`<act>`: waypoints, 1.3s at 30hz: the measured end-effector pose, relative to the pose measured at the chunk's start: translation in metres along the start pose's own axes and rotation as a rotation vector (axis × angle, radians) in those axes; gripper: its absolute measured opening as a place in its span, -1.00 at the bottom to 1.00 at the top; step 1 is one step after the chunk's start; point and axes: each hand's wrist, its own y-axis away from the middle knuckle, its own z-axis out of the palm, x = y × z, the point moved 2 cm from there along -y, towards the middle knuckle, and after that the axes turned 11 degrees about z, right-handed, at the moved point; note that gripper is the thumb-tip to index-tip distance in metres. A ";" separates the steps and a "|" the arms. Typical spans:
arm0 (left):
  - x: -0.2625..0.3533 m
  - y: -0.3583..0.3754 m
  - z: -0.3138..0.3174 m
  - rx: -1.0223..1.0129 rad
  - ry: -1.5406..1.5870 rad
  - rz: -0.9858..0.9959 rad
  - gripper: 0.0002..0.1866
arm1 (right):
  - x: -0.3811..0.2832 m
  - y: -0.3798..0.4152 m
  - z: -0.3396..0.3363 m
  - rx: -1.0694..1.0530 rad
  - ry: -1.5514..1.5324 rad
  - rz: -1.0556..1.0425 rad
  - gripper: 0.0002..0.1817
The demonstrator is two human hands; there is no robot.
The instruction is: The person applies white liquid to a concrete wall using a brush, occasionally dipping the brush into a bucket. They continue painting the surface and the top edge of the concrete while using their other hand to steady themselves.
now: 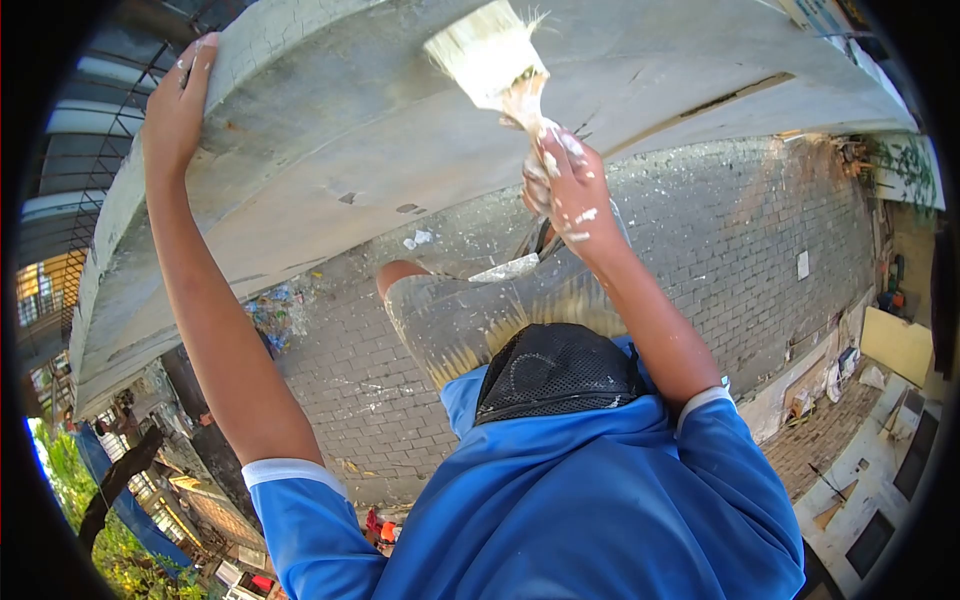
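Brush (pixel 492 60) is up near the top of the view, bristles pointing up and off to the left, over the grey face of the slab (pixel 330 110). Bristles carry white paint, handle smeared too. Right hand (pixel 570 185) is closed round the handle, white spatter over the fingers and back of the hand. Bristle contact with the slab: probably touching or just off it, hard to say at this angle.

Left hand (pixel 178 105) lies on the slab's curved edge, fingers close together, a few white specks on them; cannot tell if it is hooked round the edge or only resting. Both arms reach out, well apart.

Progress: the slab face shows mostly grey, with paler areas, dark chips and a long dark streak (pixel 725 103). No solid white coat shows on it. By the look of it, little of the visible face is covered, so most seems left; the far side is hidden. Brush looks well loaded.

Nearer the body: spattered grey shorts (pixel 450 310), a black mesh cap (pixel 560 370) against the blue shirt (pixel 590 490). Below the slab: brick paving (pixel 390 400) with white specks, a white scrap (pixel 418 239) beside the slab's foot, litter (pixel 275 315) on the left, a pale sheet (pixel 803 264) on the right. Farther right, a yellow board (pixel 897 343).
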 end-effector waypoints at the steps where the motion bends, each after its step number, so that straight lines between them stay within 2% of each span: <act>1: -0.001 0.000 0.000 0.000 0.000 0.007 -0.26 | 0.010 -0.017 0.002 -0.002 -0.027 0.018 -0.71; 5: 0.004 0.000 -0.001 0.008 0.030 0.020 -0.24 | 0.074 -0.044 0.001 -0.024 -0.074 0.245 -0.65; 8: 0.002 0.002 -0.002 -0.007 -0.033 -0.021 -0.24 | 0.108 -0.038 -0.015 0.078 -0.177 0.439 -0.62; 11: 0.003 0.000 0.000 -0.010 -0.006 -0.029 -0.25 | 0.119 -0.030 -0.040 -0.046 -0.193 0.441 -0.63; 15: 0.007 0.001 -0.003 -0.024 -0.022 -0.037 -0.26 | 0.055 -0.005 -0.008 0.123 -0.191 0.472 -0.62; 17: 0.003 0.000 -0.001 -0.026 -0.004 -0.010 -0.27 | -0.013 0.015 0.028 0.288 -0.101 0.459 -0.62; 20: 0.005 0.000 -0.002 -0.012 0.012 -0.007 -0.27 | -0.073 0.033 0.037 -0.204 -0.202 0.230 -0.64; 22: 0.002 0.002 -0.001 -0.009 0.022 0.001 -0.27 | -0.075 0.040 0.040 -0.097 -0.210 0.330 -0.63; 25: 0.007 0.000 -0.001 -0.015 0.002 -0.011 -0.28 | -0.054 0.056 0.051 0.010 -0.166 0.273 -0.63; 28: 0.011 0.003 -0.003 -0.027 -0.014 -0.024 -0.28 | 0.028 0.035 0.026 0.099 -0.122 0.336 -0.63; 30: 0.013 0.001 -0.003 -0.037 -0.024 -0.022 -0.28 | 0.076 0.003 -0.004 0.095 -0.155 0.499 -0.63; 32: 0.014 0.002 -0.003 -0.046 -0.044 -0.031 -0.28 | 0.066 -0.009 -0.009 0.004 -0.185 0.436 -0.64; 34: 0.015 0.002 -0.004 -0.054 -0.050 -0.044 -0.29 | 0.013 0.000 0.016 0.084 -0.134 0.388 -0.65; 37: 0.023 0.004 -0.006 -0.029 -0.046 -0.055 -0.28 | -0.054 0.020 0.037 0.026 -0.222 0.290 -0.65; 38: 0.022 0.004 -0.006 -0.036 -0.051 -0.047 -0.28 | -0.061 0.034 0.038 -0.125 -0.266 0.232 -0.64; 39: 0.022 0.002 -0.006 -0.036 -0.055 -0.041 -0.28 | -0.068 0.044 0.038 -0.118 -0.237 0.220 -0.64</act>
